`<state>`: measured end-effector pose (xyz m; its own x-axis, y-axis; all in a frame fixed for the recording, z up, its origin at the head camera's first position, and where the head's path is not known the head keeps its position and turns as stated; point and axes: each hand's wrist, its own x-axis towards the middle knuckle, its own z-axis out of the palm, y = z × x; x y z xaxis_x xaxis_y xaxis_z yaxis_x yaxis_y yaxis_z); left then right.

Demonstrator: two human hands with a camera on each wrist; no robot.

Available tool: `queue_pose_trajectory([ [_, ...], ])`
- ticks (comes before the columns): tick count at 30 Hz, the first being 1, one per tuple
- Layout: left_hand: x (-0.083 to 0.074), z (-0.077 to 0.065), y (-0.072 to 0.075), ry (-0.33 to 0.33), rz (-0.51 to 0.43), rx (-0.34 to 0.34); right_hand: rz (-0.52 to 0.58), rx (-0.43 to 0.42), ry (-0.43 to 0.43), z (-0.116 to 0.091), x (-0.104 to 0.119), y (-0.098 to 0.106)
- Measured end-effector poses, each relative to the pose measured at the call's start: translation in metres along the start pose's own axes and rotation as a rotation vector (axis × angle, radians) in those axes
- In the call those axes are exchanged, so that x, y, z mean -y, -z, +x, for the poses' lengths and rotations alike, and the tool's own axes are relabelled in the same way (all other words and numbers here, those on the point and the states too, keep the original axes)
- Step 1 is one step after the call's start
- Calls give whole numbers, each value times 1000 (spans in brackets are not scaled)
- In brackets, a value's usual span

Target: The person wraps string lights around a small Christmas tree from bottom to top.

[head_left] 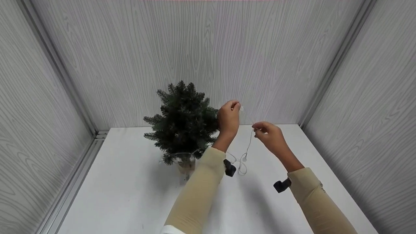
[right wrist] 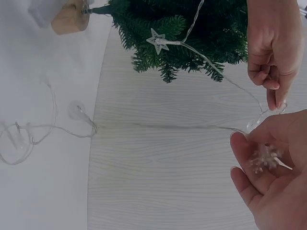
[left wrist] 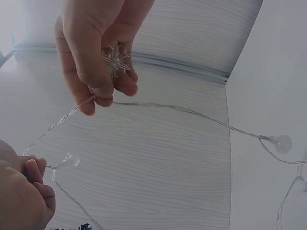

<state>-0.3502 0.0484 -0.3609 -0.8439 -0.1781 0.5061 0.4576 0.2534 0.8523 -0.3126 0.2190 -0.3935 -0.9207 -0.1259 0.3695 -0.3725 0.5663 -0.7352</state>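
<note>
My left hand point(head_left: 229, 118), beside the right side of a small artificial Christmas tree point(head_left: 185, 117), pinches a clear wire of a string of lights. A clear ornament point(left wrist: 70, 159) on that string sits by its fingertips. Lower and to the right, my right hand point(head_left: 269, 135) pinches the same wire point(left wrist: 60, 122) between thumb and fingertips. A clear snowflake light point(left wrist: 116, 61) lies against the inside of its fingers. From there the strand drops to the white table, with a round clear bulb point(right wrist: 76, 110) along it. A clear star light point(right wrist: 157, 42) hangs before the branches.
Loops of the light string point(head_left: 241, 164) lie on the white table point(head_left: 123, 195) below my hands. More clear wire crosses the tree's lower branches. The tree has a light brown base point(right wrist: 71, 18). Pale wood-grain panels point(head_left: 146, 48) enclose the table at the back and sides.
</note>
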Motion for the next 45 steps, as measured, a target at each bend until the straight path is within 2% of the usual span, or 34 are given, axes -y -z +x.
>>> queue_pose_trajectory([
  [4, -1, 1, 2, 10, -47, -5, 111, 12, -59, -3, -8, 2],
  [7, -3, 1, 1, 14, -44, 6, 171, 9, -88, -6, -12, 3],
  [10, -4, 1, 0, 18, -24, 8, 215, 2, -97, -7, -14, 3],
  [17, -3, 0, -2, 3, -35, -2, 459, -44, -108, -9, -11, -5],
  [21, -3, 0, -2, 5, -37, -8, 539, -43, -141, -8, -13, -7],
  [24, -4, 1, -2, 17, -38, -7, 535, -28, -176, -10, -18, -6],
  [28, -5, 4, 0, 24, -36, -10, 452, -6, -182, -17, -26, -3],
  [31, -6, 7, 0, 20, -33, -31, 373, -13, -138, -24, -31, -1],
  [34, -5, 9, -1, 18, -15, -42, 332, -67, -75, -30, -32, 3],
  [37, -3, 10, -5, 9, 12, -28, 332, -147, -38, -29, -23, 8],
  [40, -1, 12, -8, -14, 34, -20, 363, -209, -15, -19, -6, 14],
  [45, 5, 17, -12, -11, 75, -13, 389, -232, 2, 6, 22, 24],
])
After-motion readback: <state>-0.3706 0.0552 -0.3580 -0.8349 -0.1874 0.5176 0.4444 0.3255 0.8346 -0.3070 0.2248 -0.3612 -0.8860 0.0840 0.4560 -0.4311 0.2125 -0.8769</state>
